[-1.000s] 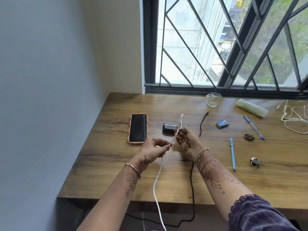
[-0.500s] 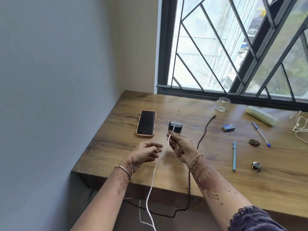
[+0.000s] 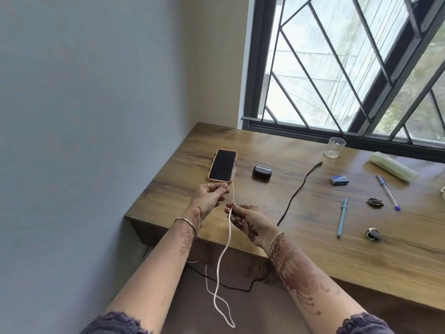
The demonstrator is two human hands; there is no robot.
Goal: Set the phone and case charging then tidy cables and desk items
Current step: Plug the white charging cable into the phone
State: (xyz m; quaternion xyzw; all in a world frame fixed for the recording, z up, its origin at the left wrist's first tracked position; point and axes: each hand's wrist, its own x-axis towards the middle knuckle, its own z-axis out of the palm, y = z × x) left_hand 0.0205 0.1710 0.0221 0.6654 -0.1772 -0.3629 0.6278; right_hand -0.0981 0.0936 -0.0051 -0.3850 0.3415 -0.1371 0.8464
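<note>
Plugging in the phone appears to be the step in hand. The white cable ends just beside the phone's near right corner, so next its plug likely needs lining up with the port. The right hand pinches the cable nearer the person than the phone. The left hand hovers at the phone's near edge with its fingertips together; whether it grips anything cannot be told.

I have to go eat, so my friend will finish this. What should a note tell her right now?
Left hand: at the phone's near end, grip unclear.
Right hand: pinches the white cable, its plug beside the phone, not plugged in that I can see.
Earbud case and black cable lie apart on the desk.
Done: nothing visibly charging.
Left: plug both in, tidy cables and desk.
</note>
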